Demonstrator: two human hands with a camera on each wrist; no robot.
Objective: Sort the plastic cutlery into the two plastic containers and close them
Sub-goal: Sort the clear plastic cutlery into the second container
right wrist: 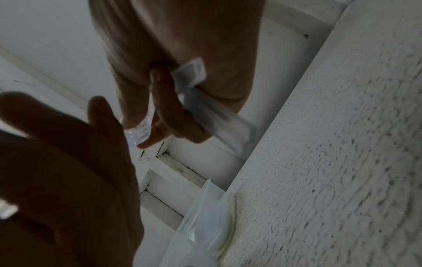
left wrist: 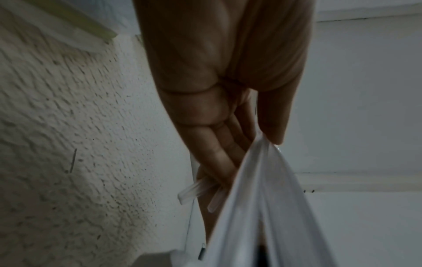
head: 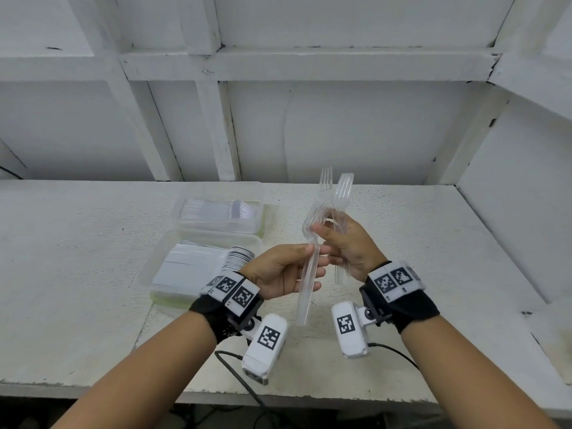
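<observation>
Both hands are raised above the white table (head: 93, 243), each gripping a bunch of clear plastic forks. My left hand (head: 312, 262) curls round one bunch (head: 308, 292); its handles point down at me and its tines reach my right fingertips. My right hand (head: 332, 243) grips a second bunch (head: 340, 193) with the tines up. Two clear plastic containers stand to the left. The far one (head: 185, 224) holds clear cutlery, the near one (head: 148, 274) white cutlery. In the right wrist view my right fingers (right wrist: 169, 101) wrap the fork handles (right wrist: 194, 72), with the left hand (right wrist: 68, 162) dark in front.
Greenish rims show under both containers (head: 167, 301). White wall panels and beams rise behind the table, and a ledge (head: 510, 243) runs along the right side. A black cable (head: 235, 373) trails off the front edge. A container corner (right wrist: 205, 216) shows in the right wrist view.
</observation>
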